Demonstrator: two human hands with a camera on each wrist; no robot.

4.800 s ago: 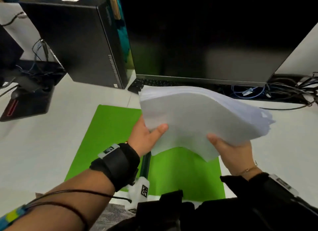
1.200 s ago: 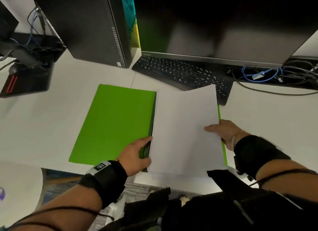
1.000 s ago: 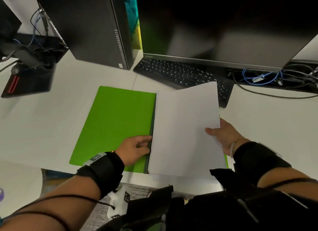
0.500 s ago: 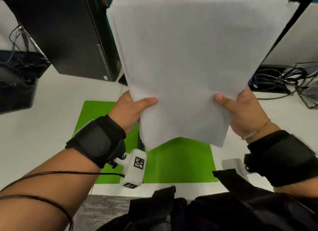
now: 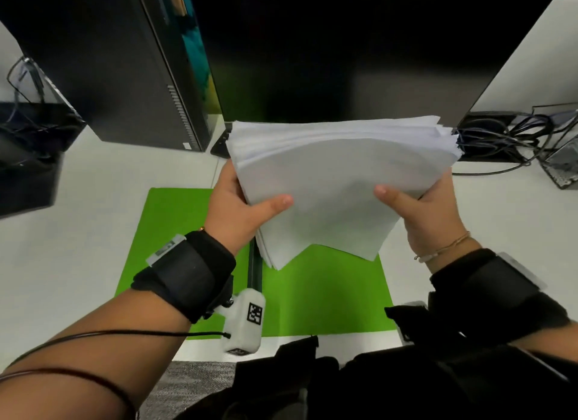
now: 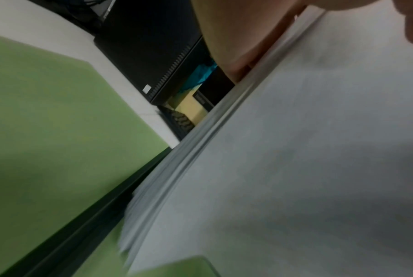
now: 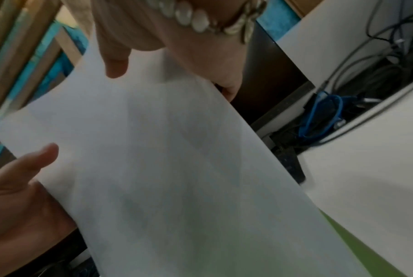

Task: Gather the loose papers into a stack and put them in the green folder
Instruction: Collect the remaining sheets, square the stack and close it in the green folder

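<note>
White desk [image 5: 78, 231] under everything, green folder [image 5: 325, 297] lying open on it as the landmark; left hand [image 5: 237, 213] and right hand [image 5: 428, 210] each clamp a side edge of the paper stack [image 5: 337, 181], thumbs on top, fingers curled beneath; stack held in the air above the folder, bowed in the middle; sheets look light, floppy, slippery, far edges fanned unevenly; best gripped at both side edges; computer tower [image 5: 103, 62] and monitor [image 5: 344, 50] behind the folder.

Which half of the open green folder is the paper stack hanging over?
The right half: the paper stack, gripped by both hands, has its lower corner over it, right of the dark spine. The left half lies uncovered.
</note>
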